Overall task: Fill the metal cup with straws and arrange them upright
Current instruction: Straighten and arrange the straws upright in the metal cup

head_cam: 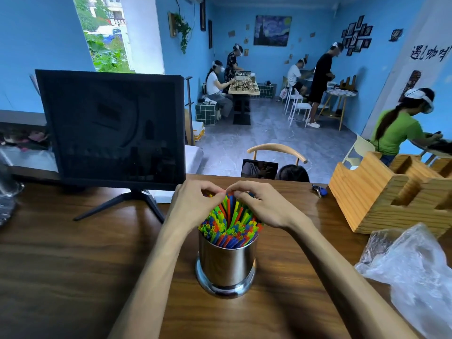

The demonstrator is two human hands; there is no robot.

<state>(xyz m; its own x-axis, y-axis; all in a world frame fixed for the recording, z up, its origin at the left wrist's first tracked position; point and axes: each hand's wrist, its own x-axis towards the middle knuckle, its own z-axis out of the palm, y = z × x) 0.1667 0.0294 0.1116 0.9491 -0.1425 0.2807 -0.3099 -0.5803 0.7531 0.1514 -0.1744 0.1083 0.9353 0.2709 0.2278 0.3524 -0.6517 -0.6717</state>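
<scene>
Head camera looks forward-down, close over table (73,265).

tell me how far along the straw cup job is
Filling looks done: the metal cup is packed with colored straws. In hand: left hand and right hand gather the splayed tops. Left: straightening them upright.

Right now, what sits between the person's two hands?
In the head view, the bundle of coloured straws standing in the metal cup lies between the left hand and right hand.
</scene>
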